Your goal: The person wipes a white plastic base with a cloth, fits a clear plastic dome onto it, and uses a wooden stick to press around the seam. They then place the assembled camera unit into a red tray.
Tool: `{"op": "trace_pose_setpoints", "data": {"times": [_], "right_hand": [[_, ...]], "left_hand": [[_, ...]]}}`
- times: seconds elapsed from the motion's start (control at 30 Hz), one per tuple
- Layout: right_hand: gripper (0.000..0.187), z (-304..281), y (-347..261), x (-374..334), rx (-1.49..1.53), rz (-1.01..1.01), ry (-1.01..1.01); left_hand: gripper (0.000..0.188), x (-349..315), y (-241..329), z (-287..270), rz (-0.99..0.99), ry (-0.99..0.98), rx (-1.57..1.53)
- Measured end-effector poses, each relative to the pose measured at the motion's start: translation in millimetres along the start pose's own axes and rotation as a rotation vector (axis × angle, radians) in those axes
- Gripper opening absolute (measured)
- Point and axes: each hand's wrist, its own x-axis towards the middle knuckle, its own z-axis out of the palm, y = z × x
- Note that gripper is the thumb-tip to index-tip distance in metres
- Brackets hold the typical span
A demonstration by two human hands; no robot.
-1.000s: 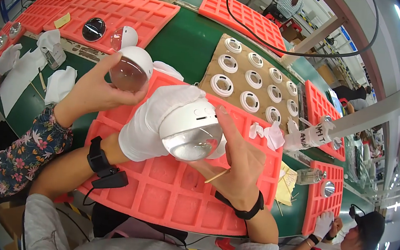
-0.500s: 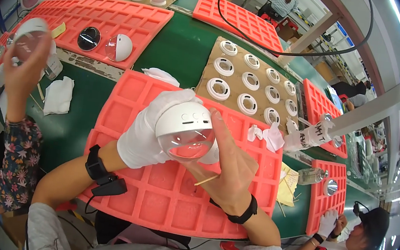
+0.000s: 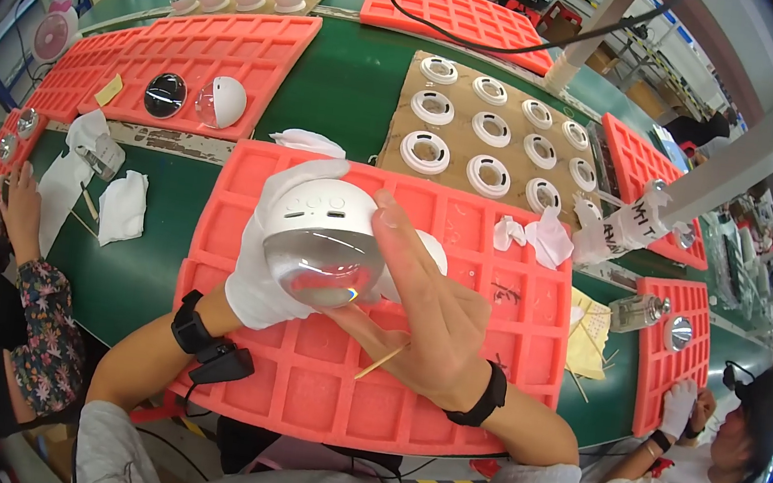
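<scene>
A ball-shaped device [image 3: 326, 249] with a white shell and a clear, shiny dome is held up over a red foam tray, its dome tilted toward me. Three round buttons and small slots show on the white part. My left hand [image 3: 257, 274], in a white glove, is closed around its left and far side. My bare right hand [image 3: 434, 325] grips its right side, the index finger along the shell and the thumb under the dome. A thin wooden stick [image 3: 381, 362] pokes out of the right hand; its other end is hidden.
Under my hands lies the red compartment tray [image 3: 320, 393]. White rings [image 3: 492, 129] stand on cardboard [image 3: 459, 159] behind it. A white cloth [image 3: 123, 206] lies left, a yellow paper [image 3: 590, 334] with sticks and a glass bottle [image 3: 636, 313] right. Co-workers sit at both sides.
The device has turned in my hands, so its buttons face farther away and more dome shows. At left, the co-worker's raised hand has come down to the table; the globe it held is out of sight.
</scene>
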Motion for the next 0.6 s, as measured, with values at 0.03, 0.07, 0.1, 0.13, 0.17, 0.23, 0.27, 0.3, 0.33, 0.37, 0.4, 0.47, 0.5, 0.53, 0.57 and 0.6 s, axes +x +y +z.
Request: {"op": "trace_pose_setpoints", "data": {"times": [0.03, 0.07, 0.1, 0.13, 0.17, 0.23, 0.27, 0.3, 0.33, 0.37, 0.4, 0.47, 0.5, 0.53, 0.57, 0.6], "right_hand": [[0.091, 0, 0, 0, 0.005, 0.010, 0.005], [0.091, 0, 0, 1, -0.009, 0.002, -0.003], [0.090, -1, 0, 2, -0.023, -0.006, -0.011], [0.090, 0, 0, 2, -0.036, -0.015, -0.020], [0.090, 2, 0, 1, -0.031, -0.007, -0.017], [0.091, 3, 3, 1, -0.037, -0.018, 0.000], [0.091, 4, 3, 1, -0.041, -0.024, 0.009], [0.091, 5, 3, 0, -0.038, -0.022, 0.013], [0.093, 6, 2, 0, -0.026, 0.014, 0.020], [0.094, 7, 0, 0, -0.017, 0.051, 0.027], [0.095, 8, -2, 0, -0.008, 0.087, 0.036], [0.093, 8, -2, -3, -0.008, 0.100, 0.039], [0.092, 8, -2, -5, -0.007, 0.112, 0.034], [0.091, 9, -1, -4, -0.002, 0.119, 0.030], [0.091, 7, -3, -3, 0.001, 0.114, 0.037], [0.088, 3, -5, -1, -0.033, 0.116, 0.001]], "left_hand": [[0.109, -3, -2, -1, -0.129, 0.016, -0.085], [0.108, -6, -4, -2, -0.259, 0.033, -0.170], [0.108, -8, -5, -2, -0.389, 0.052, -0.254], [0.108, -8, -7, -3, -0.397, 0.047, -0.249], [0.102, -5, -9, -5, -0.289, 0.021, -0.106], [0.092, 3, -12, -5, -0.061, -0.029, 0.172], [0.092, 5, -9, -4, -0.063, -0.032, 0.175], [0.091, 8, -6, -1, -0.048, 0.003, 0.117], [0.090, 11, 0, 2, -0.033, 0.037, 0.059], [0.089, 13, 3, 3, -0.016, 0.070, -0.001], [0.089, 13, 2, 3, -0.013, 0.065, 0.001], [0.100, 11, -7, 1, 0.171, 0.047, 0.096], [0.106, 10, -9, 2, 0.265, 0.036, 0.142], [0.106, 9, -7, 2, 0.271, 0.034, 0.149], [0.106, 6, -5, 6, 0.136, 0.073, 0.062], [0.107, 3, -2, 10, 0.000, 0.112, -0.026]]}}
